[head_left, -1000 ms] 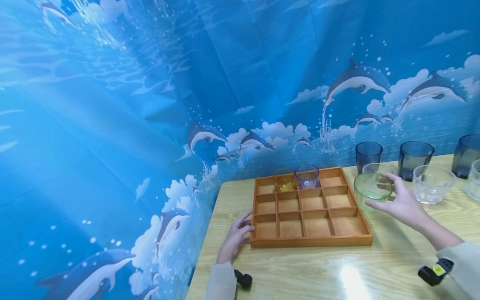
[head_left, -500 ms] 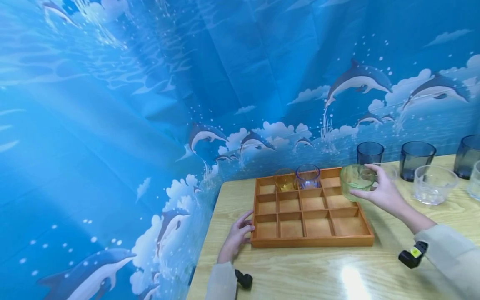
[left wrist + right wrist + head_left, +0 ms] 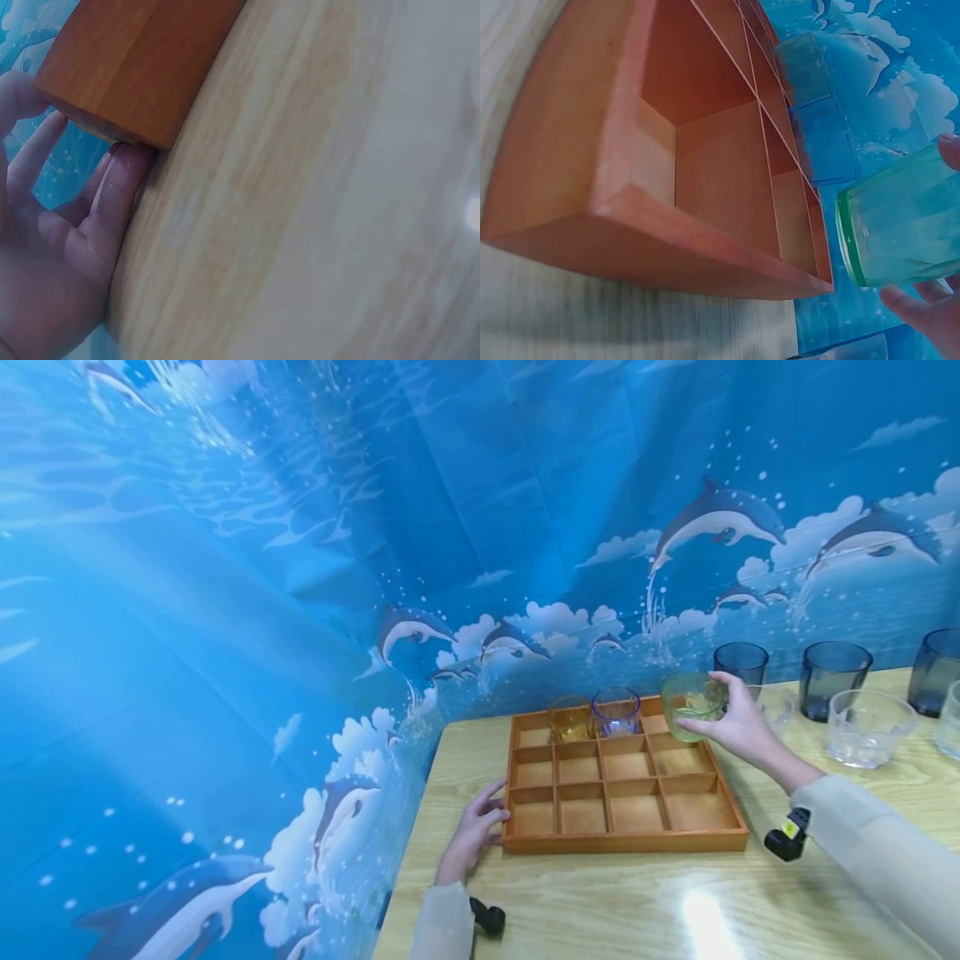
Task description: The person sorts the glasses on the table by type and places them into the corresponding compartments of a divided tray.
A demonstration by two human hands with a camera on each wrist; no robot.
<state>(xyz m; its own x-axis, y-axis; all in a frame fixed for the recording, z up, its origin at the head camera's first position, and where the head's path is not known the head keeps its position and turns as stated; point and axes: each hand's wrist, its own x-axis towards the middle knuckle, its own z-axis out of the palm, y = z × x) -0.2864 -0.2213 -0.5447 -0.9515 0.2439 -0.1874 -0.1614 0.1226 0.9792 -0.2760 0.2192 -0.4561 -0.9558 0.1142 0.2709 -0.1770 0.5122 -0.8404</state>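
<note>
In the head view my right hand (image 3: 738, 718) holds a pale green glass (image 3: 692, 706) between thumb and fingers, above the back right compartment of a wooden divided tray (image 3: 622, 842). The right wrist view shows the green glass (image 3: 904, 217) tilted beside the tray's edge, with fingertips (image 3: 907, 304) on it. My left hand (image 3: 472, 827) touches the tray's left side. Up close in the left wrist view, fingers (image 3: 124, 180) of that hand press against the tray's end wall (image 3: 127, 67). An amber glass (image 3: 572, 720) and a blue-rimmed glass (image 3: 617, 714) stand in back-row compartments.
Right of the tray stand dark blue glasses (image 3: 834, 681) along the back and clear glasses (image 3: 870, 731) before them. A dolphin-printed curtain (image 3: 487, 527) hangs behind and left of the wooden table (image 3: 600, 902).
My right hand has lifted the green glass from the table right of the tray and carried it left and back over the back right compartment. The left hand has stayed put.
</note>
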